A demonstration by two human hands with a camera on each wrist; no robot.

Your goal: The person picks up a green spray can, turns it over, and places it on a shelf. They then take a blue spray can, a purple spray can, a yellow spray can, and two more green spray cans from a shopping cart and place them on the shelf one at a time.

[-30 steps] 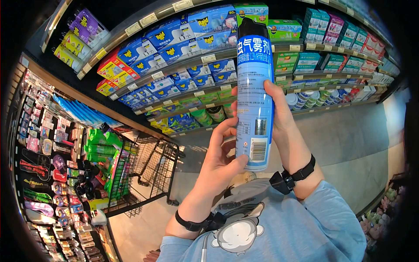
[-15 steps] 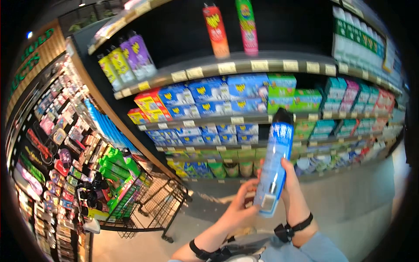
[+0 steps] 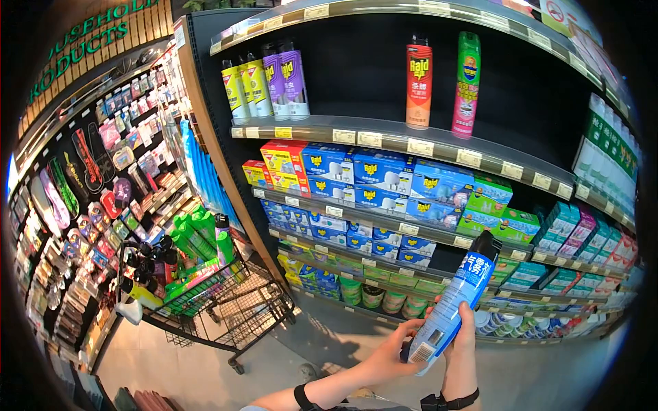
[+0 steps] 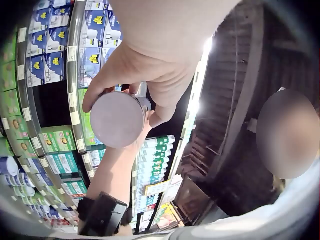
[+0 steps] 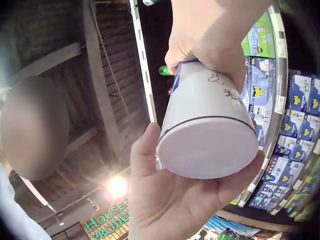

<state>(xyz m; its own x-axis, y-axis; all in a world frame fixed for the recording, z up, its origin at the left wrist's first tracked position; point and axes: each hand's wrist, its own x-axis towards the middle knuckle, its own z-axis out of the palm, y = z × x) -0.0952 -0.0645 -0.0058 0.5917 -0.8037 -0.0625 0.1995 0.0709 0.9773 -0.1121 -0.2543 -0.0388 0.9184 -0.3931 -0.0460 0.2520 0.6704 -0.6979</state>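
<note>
A blue aerosol spray can (image 3: 449, 308) with a black cap is held in both hands before the shelves, leaning with its cap up and to the right. My left hand (image 3: 392, 355) grips it near the base, thumb along the side with the barcode. Higher up, my right hand (image 3: 465, 332) holds the opposite side; its thumb lies along the can. Seen from below in the left wrist view, the can's pale round base (image 4: 117, 120) sits between the left hand's thumb and fingers. The right wrist view shows the same base (image 5: 207, 150) from beneath.
Ahead, the upper shelf (image 3: 384, 133) carries a red spray can (image 3: 419, 85), a green-and-pink can (image 3: 467, 89) and purple cans (image 3: 291, 79). Blue boxes (image 3: 380, 175) line the shelf below. A black wire shopping cart (image 3: 233, 318) holding green items stands at left, beside hanging goods.
The head view has lifted and swung left, bringing the upper shelf into sight. Both hands have stayed on the can, which went from nearly upright in view to leaning right.
</note>
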